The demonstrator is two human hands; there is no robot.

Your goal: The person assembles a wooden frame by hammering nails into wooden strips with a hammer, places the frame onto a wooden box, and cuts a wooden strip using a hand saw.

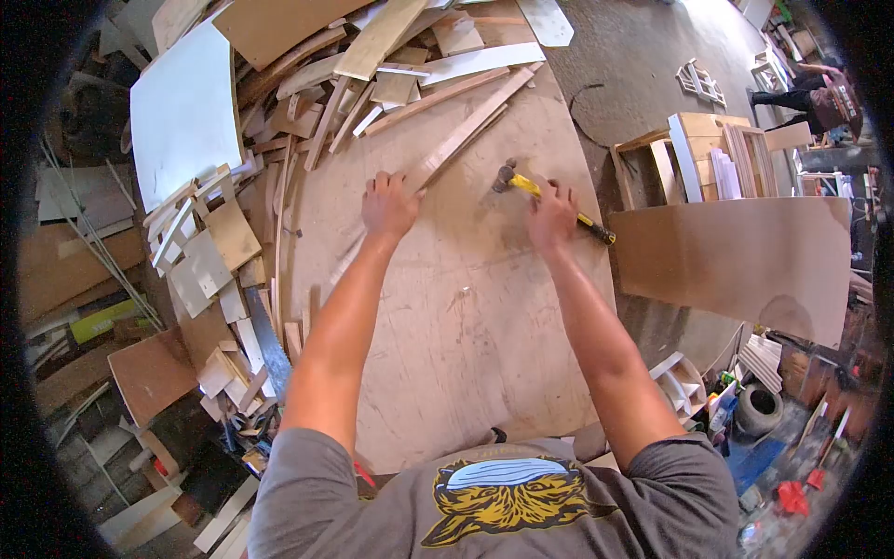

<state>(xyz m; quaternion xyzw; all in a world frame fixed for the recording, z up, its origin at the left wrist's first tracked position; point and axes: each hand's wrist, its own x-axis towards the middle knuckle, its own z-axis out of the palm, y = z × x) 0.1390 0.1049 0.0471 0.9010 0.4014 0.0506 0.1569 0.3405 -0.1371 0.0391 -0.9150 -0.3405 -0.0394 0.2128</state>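
My left hand (pixel 389 207) is closed around a long, narrow wooden strip (pixel 473 130). The strip runs diagonally over the plywood work surface (pixel 456 345), its far end reaching the pile of offcuts. In my right hand (pixel 553 216) is a hammer (pixel 526 185) with a yellow and black handle. The hammer's metal head points left, toward the strip but apart from it, and the handle's black end sticks out to the right of my fist. My fingers hide the middle of the handle.
Wood offcuts (pixel 396 79) crowd the far end and left side of the surface. A white panel (pixel 186 116) leans at the upper left. To the right stand a large brown board (pixel 736 261) and a wooden cabinet frame (pixel 689 158). Another person (pixel 829 102) is at the far right.
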